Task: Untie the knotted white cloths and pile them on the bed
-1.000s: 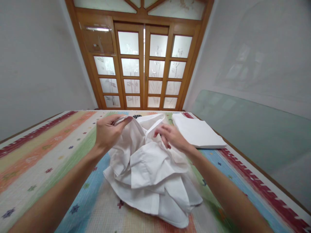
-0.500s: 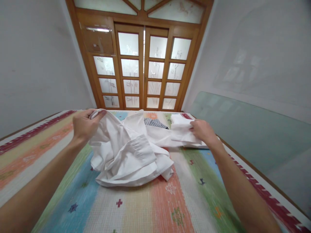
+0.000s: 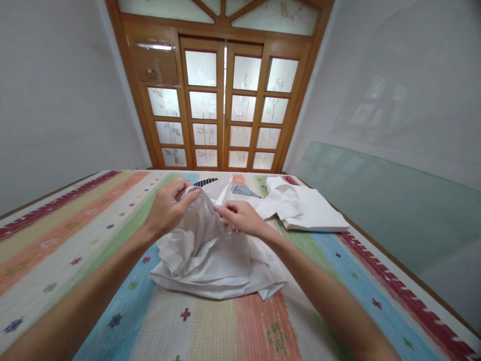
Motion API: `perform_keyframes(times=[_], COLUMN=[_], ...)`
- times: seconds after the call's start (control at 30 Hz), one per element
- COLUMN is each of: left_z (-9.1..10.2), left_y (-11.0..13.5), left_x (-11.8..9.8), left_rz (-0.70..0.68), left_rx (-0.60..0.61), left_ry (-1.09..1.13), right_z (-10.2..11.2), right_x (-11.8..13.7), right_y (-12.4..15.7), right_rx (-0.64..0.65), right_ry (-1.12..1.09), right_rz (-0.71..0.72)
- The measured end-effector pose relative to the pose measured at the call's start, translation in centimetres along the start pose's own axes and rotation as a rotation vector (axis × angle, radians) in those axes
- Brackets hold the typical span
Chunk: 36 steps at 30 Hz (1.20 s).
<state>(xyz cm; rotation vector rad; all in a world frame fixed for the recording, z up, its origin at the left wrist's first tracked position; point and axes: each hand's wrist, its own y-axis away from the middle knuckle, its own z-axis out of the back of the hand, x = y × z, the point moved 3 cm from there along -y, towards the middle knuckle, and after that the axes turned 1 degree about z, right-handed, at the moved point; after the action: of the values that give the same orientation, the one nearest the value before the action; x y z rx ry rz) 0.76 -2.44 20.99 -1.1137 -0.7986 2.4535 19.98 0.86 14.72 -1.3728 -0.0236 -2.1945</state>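
Observation:
A crumpled white shirt lies bunched on the striped cloth in front of me, its upper part lifted. My left hand is closed on a raised fold at its upper left. Close by on the right, my right hand has its fingers curled and pinches the same white fabric near the middle. One sleeve-like end of the shirt stretches right and rests over the edge of a folded white stack.
A striped, patterned cloth covers the bed-like surface. Grey striped fabric and dark striped fabric lie behind the shirt. A pale green glass-like panel leans along the right wall. Wooden doors stand at the far end.
My right hand has let go of the sleeve-like end by the stack and come left to the shirt's middle. My left hand has moved right and slightly down with its fold.

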Motion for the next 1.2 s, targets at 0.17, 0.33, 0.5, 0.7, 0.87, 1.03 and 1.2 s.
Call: perform_keyframes(times=[0.17, 0.33, 0.5, 0.7, 0.87, 1.03, 1.2], left_z=[0.1, 0.7, -0.1, -1.8, -4.4, -5.9, -6.6], left_y=[1.4, 2.4, 3.3, 3.1, 3.7, 4.3, 4.7], left_x=[-0.5, 1.6, 3.3, 1.8, 1.0, 1.2, 1.8], left_rz=[-0.095, -0.114, -0.127, -0.130, -0.237, -0.289, -0.305], left_rx=[0.126, 0.341, 0.693, 0.435, 0.355, 0.264, 0.270], left_ry=[0.074, -0.021, -0.185, -0.214, -0.229, -0.213, -0.164], right_z=[-2.4, -1.2, -0.9, -1.3, -1.4, -1.3, -1.4], right_x=[-0.7, -2.1, -2.6, -2.0, -1.7, -1.8, -2.3], right_y=[-1.4, -1.1, -0.1, 0.7, 1.2, 1.5, 1.3], right_rx=[0.127, 0.059, 0.007, -0.046, -0.054, -0.083, -0.125], right_ry=[-0.255, -0.420, -0.523, -0.548, -0.541, -0.497, -0.489], right_rz=[-0.161, -0.175, -0.171, -0.183, -0.171, -0.113, -0.062])
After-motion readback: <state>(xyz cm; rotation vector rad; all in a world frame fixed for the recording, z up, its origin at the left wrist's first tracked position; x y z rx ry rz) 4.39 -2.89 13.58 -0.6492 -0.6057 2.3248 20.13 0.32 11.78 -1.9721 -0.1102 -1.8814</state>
